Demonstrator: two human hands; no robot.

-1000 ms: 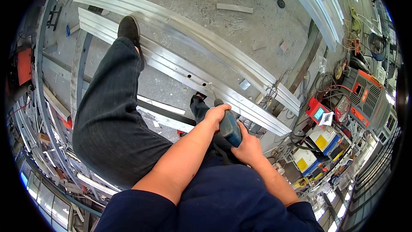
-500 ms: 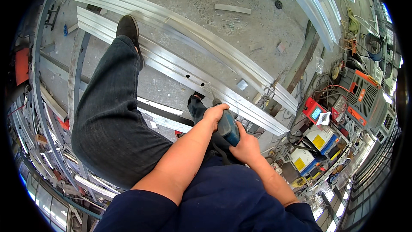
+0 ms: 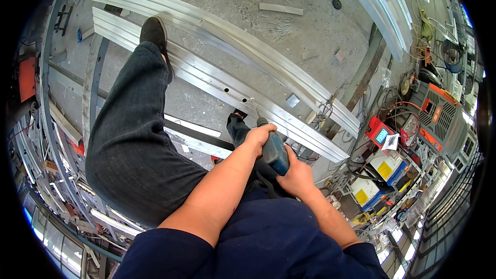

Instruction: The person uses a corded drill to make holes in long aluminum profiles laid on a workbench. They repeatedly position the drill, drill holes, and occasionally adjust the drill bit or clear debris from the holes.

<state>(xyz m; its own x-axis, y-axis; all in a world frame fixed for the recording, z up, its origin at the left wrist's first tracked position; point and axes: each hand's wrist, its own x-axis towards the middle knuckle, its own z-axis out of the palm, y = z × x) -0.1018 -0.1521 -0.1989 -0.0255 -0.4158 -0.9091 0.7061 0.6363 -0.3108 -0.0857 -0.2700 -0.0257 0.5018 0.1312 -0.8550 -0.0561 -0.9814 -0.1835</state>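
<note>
The step in hand looks like drilling along the near metal bar (image 3: 297, 128), which lies across the support beams. Its right end overhangs the right beam (image 3: 364, 72). Two dark holes (image 3: 226, 90) show in it, between the shoe (image 3: 153, 32) and the drill, toward its near edge. The shoe appears planted on the bar's left part, probably steadying it.

The blue drill (image 3: 275, 155) is just off the bar's near edge, nose toward the metal. The left hand (image 3: 260, 138) has its fingers wrapped around the drill's front; the right hand (image 3: 297, 175) grips the rear, its trigger finger hidden. Whether the bit touches metal, I cannot tell. The next move seems to call for a square bit, firm pressure and a steady foot.
</note>
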